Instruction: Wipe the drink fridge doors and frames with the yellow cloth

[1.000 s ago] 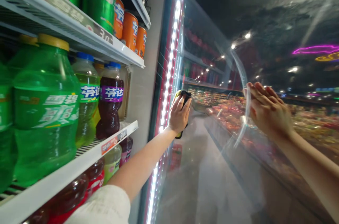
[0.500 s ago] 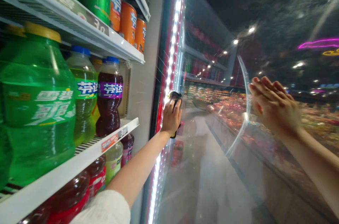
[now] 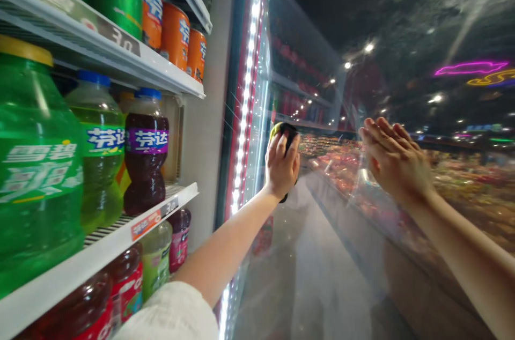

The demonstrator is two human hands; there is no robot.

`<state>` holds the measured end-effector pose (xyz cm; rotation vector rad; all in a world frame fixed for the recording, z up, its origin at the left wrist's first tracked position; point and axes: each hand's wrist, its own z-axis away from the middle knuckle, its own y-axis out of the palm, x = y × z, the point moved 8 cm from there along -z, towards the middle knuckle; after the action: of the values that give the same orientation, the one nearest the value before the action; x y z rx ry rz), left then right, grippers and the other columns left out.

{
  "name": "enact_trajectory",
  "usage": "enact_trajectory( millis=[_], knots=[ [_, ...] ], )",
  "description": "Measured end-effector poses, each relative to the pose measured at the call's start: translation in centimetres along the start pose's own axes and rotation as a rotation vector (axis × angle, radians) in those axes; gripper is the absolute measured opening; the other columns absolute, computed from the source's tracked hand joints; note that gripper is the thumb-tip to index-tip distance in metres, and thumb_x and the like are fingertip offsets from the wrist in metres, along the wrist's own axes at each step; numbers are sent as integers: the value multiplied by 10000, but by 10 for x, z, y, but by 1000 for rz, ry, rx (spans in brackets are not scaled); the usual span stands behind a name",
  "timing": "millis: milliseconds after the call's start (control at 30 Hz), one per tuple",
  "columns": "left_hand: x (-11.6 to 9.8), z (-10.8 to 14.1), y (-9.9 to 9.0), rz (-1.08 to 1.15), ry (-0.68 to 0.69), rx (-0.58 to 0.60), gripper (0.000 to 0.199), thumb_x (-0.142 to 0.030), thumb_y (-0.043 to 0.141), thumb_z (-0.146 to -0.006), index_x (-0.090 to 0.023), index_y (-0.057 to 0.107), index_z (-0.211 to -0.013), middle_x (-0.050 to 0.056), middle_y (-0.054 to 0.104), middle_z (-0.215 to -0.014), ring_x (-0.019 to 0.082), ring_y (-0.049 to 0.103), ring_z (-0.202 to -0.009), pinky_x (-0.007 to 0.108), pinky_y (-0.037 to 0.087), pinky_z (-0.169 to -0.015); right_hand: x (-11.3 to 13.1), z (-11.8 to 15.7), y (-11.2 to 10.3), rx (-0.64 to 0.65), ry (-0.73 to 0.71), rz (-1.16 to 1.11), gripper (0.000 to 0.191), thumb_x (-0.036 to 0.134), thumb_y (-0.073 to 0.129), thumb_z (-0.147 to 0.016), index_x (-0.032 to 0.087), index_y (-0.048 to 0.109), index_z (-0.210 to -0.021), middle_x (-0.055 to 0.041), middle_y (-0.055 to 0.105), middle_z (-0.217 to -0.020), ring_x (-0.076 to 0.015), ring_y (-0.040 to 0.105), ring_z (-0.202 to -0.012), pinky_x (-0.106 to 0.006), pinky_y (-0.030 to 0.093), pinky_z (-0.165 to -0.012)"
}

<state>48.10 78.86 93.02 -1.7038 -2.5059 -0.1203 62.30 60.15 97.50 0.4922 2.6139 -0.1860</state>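
My left hand (image 3: 282,163) has its fingers bent over a black-and-yellow cloth (image 3: 290,132), pressing it to the glass door (image 3: 322,254) near the edge with the light strip. Parts of the cloth show above the fingers and below the wrist; the palm side is hidden. Farther right, my right hand (image 3: 398,160) lies flat on the same glass, fingers stretched out and close together, with nothing in it.
On the left, a cooler shelf (image 3: 100,254) bears a big green bottle (image 3: 38,168), a light-green bottle (image 3: 100,152) and a purple-label bottle (image 3: 145,149). Orange cans (image 3: 175,34) stand above. A lit LED strip (image 3: 243,120) runs along the door's edge.
My left hand has slid right with the cloth, away from the light strip and closer to my right hand. The view has shifted slightly right. A curved streak on the glass has mostly faded.
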Motion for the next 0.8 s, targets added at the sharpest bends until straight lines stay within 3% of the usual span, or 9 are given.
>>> enact_trajectory(
  millis=[67, 133, 267, 367, 433, 533, 600, 667, 800],
  knots=[
    [-11, 33, -8, 38, 202, 90, 477, -246, 474, -1006, -253, 504, -1482, 117, 495, -1533, 278, 374, -1498, 507, 368, -1225, -3, 1, 3, 17, 25, -25, 550, 143, 529, -977, 223, 484, -1520, -97, 539, -1516, -275, 511, -1411, -490, 404, -1217],
    [-1, 55, -14, 52, 268, 150, 458, -259, 502, -999, -268, 532, -1455, 120, 534, -1497, 286, 406, -1481, 519, 387, -1211, -5, 2, 6, 30, 43, -49, 580, 136, 525, -968, 243, 462, -1534, -85, 518, -1537, -289, 501, -1420, -519, 411, -1208],
    [52, 32, -19, -51, -163, -44, 478, -251, 453, -1000, -187, 514, -1470, 191, 525, -1480, 330, 416, -1460, 587, 359, -1203, -6, 1, 8, 39, 44, -60, 608, 125, 524, -954, 250, 447, -1544, -79, 510, -1546, -296, 492, -1429, -544, 417, -1200],
    [44, -1, -3, -38, -317, -129, 490, -252, 425, -1003, -194, 507, -1483, 172, 494, -1523, 331, 382, -1479, 594, 304, -1232, -6, 0, 8, 39, 41, -52, 599, 120, 518, -952, 240, 460, -1536, -79, 527, -1533, -285, 491, -1433, -529, 412, -1208],
    [18, -12, 8, -1, -243, -82, 494, -254, 418, -1010, -216, 496, -1497, 146, 472, -1554, 317, 364, -1493, 566, 306, -1244, -6, -1, 8, 46, 42, -48, 588, 119, 516, -952, 231, 472, -1528, -79, 536, -1527, -279, 491, -1434, -521, 402, -1216],
    [-19, 1, 11, 51, 28, 69, 499, -254, 444, -1010, -269, 482, -1508, 102, 466, -1573, 296, 365, -1504, 546, 321, -1246, -7, -1, 10, 62, 50, -46, 569, 127, 513, -957, 229, 487, -1517, -76, 533, -1531, -275, 483, -1441, -520, 390, -1223],
    [-30, 24, 6, 84, 238, 169, 490, -257, 482, -1001, -306, 501, -1488, 75, 495, -1555, 281, 400, -1489, 537, 340, -1240, -8, 0, 11, 64, 51, -50, 558, 139, 510, -965, 230, 488, -1515, -76, 528, -1535, -272, 474, -1447, -522, 392, -1221],
    [-23, 37, -1, 97, 326, 195, 467, -264, 508, -993, -308, 535, -1457, 75, 531, -1520, 275, 434, -1468, 532, 357, -1231, -8, 0, 12, 56, 52, -56, 550, 147, 506, -971, 232, 487, -1514, -74, 533, -1533, -269, 479, -1443, -520, 401, -1215],
    [14, 6, -3, 34, -61, -7, 478, -266, 465, -1003, -225, 526, -1475, 151, 495, -1530, 320, 390, -1484, 570, 336, -1229, -9, -1, 16, 61, 56, -61, 579, 141, 506, -969, 265, 459, -1533, -59, 544, -1525, -261, 492, -1433, -516, 414, -1211]
  ],
)
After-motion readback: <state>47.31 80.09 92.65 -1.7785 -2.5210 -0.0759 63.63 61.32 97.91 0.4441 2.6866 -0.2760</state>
